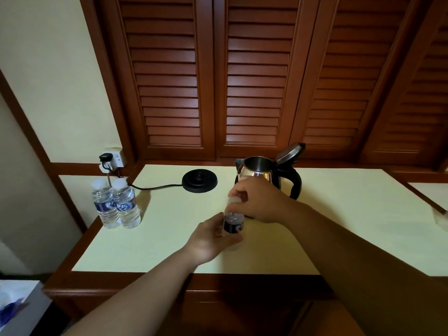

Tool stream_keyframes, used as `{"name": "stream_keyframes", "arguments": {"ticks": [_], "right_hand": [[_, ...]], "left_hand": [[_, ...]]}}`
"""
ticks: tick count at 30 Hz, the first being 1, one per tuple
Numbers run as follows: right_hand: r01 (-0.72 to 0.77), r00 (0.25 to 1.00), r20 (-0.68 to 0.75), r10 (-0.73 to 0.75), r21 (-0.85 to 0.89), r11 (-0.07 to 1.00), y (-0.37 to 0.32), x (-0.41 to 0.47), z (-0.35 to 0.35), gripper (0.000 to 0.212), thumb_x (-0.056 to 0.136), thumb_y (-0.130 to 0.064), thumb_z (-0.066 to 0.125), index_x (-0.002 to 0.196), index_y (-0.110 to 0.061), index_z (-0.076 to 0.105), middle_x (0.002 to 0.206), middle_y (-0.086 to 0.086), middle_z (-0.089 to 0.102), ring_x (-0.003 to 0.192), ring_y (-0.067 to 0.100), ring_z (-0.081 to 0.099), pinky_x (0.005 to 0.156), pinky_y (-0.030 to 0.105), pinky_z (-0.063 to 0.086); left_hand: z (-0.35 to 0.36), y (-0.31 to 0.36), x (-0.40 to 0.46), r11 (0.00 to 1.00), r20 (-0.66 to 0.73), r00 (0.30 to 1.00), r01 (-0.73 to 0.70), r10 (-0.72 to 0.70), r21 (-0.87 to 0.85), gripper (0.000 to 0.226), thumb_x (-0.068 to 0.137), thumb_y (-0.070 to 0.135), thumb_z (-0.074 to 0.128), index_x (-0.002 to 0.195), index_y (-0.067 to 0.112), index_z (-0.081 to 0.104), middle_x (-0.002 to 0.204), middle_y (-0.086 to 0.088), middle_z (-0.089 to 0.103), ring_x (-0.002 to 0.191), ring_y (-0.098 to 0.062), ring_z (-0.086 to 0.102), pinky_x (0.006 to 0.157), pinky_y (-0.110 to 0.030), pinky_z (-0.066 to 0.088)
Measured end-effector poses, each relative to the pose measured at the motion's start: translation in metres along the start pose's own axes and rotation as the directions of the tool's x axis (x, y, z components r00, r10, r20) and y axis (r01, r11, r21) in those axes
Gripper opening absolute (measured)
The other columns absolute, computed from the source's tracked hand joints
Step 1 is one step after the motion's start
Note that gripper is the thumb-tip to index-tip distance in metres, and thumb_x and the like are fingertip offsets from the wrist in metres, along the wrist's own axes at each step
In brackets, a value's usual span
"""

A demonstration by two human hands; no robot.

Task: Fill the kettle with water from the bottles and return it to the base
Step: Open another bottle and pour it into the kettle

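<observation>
A steel kettle [261, 169] with a black handle stands on the pale tabletop [339, 226], off its base, lid flipped open. Its round black base [199, 180] lies to the left, cord running to a wall socket. In front of the kettle, my left hand [213, 238] grips the body of a small water bottle [233, 220] that stands upright. My right hand [257, 200] pinches its white cap from above. Two more capped water bottles [116, 204] stand together at the table's left rear corner.
Brown louvred shutters [252, 76] rise behind the table. A wall socket [112, 159] with a black plug sits at the left rear. A wooden rim borders the table front. A white and blue object [14, 306] lies low at the left.
</observation>
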State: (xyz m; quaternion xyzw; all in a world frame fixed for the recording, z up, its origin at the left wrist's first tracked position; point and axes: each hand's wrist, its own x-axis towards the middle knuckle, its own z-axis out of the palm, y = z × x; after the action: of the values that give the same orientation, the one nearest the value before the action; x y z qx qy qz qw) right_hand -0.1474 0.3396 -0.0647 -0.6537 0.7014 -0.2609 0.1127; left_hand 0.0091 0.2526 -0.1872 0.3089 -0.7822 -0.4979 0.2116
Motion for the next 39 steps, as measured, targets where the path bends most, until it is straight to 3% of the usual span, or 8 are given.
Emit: {"name": "stream_keyframes", "arguments": {"ticks": [6,13,19,24,28,34,36,39], "right_hand": [[-0.020,0.995,-0.093,0.036,0.170,0.985,0.020,-0.016,-0.015,0.039,0.089,-0.019,0.073,0.126,-0.028,0.068,0.113,-0.015,0.066,0.103,0.000,0.061,0.081,0.015,0.050],[-0.317,0.930,-0.161,0.332,0.108,0.942,0.094,-0.053,0.012,0.018,0.091,-0.027,0.074,0.107,-0.027,0.065,0.096,-0.013,0.062,0.089,0.003,0.060,0.069,0.016,0.041],[-0.427,0.885,-0.176,0.431,0.063,0.902,0.137,-0.076,0.051,0.016,0.084,-0.037,0.077,0.097,-0.031,0.071,0.099,-0.008,0.069,0.093,0.013,0.066,0.081,0.030,0.053],[-0.348,0.909,-0.249,0.334,-0.015,0.937,0.141,-0.086,0.063,0.033,0.094,-0.042,0.067,0.121,-0.024,0.074,0.126,-0.003,0.068,0.118,0.017,0.058,0.100,0.028,0.045],[-0.415,0.883,-0.245,0.401,-0.007,0.910,0.145,-0.088,0.069,0.053,0.094,-0.056,0.060,0.141,-0.030,0.060,0.152,-0.001,0.049,0.140,0.019,0.044,0.116,0.033,0.036],[-0.468,0.862,-0.284,0.420,-0.127,0.874,0.151,-0.085,0.071,0.067,0.096,-0.065,0.040,0.151,-0.028,0.047,0.161,0.003,0.040,0.150,0.024,0.030,0.124,0.044,0.024],[-0.505,0.846,-0.289,0.447,-0.167,0.847,0.153,-0.082,0.070,0.067,0.099,-0.065,0.028,0.152,-0.026,0.045,0.162,0.004,0.038,0.152,0.023,0.026,0.126,0.048,0.017],[-0.559,0.816,-0.280,0.506,-0.157,0.815,0.153,-0.079,0.070,0.065,0.103,-0.059,0.030,0.155,-0.022,0.040,0.165,0.007,0.032,0.155,0.023,0.019,0.126,0.051,0.006]], "left_hand": [[0.004,-0.004,0.001,1.000,-0.012,1.000,-0.012,0.012,-0.022,0.035,0.073,0.040,0.086,0.104,0.041,0.070,0.098,0.014,0.077,0.091,-0.006,0.072,0.087,-0.030,0.055],[0.006,-0.001,0.000,0.997,-0.091,0.995,-0.049,0.044,-0.052,0.049,0.072,0.032,0.092,0.109,0.038,0.060,0.099,0.015,0.074,0.092,-0.016,0.073,0.085,-0.036,0.058],[0.010,-0.001,0.006,0.995,-0.155,0.986,-0.079,0.069,-0.059,0.045,0.078,0.030,0.090,0.107,0.035,0.057,0.098,0.012,0.075,0.090,-0.013,0.072,0.080,-0.033,0.055],[0.005,0.011,0.012,0.994,-0.203,0.974,-0.106,0.100,-0.021,0.045,0.080,0.026,0.090,0.114,0.028,0.061,0.101,0.009,0.077,0.088,-0.004,0.073,0.077,-0.023,0.056],[-0.014,0.034,0.028,0.987,-0.209,0.965,-0.146,0.157,0.065,0.048,0.080,0.028,0.089,0.118,0.024,0.060,0.105,0.010,0.075,0.090,0.004,0.071,0.078,-0.019,0.056],[-0.049,0.063,0.068,0.959,-0.213,0.949,-0.185,0.231,0.216,0.056,0.070,0.046,0.092,0.113,0.032,0.058,0.106,0.011,0.077,0.096,-0.008,0.074,0.091,-0.043,0.061],[-0.057,0.075,0.078,0.943,-0.190,0.949,-0.196,0.252,0.270,0.056,0.073,0.044,0.092,0.115,0.032,0.058,0.106,0.010,0.076,0.095,-0.009,0.074,0.088,-0.040,0.062],[-0.067,0.093,0.093,0.905,-0.160,0.945,-0.209,0.284,0.370,0.055,0.075,0.039,0.092,0.118,0.028,0.059,0.108,0.011,0.075,0.095,-0.006,0.071,0.082,-0.029,0.056]]}}
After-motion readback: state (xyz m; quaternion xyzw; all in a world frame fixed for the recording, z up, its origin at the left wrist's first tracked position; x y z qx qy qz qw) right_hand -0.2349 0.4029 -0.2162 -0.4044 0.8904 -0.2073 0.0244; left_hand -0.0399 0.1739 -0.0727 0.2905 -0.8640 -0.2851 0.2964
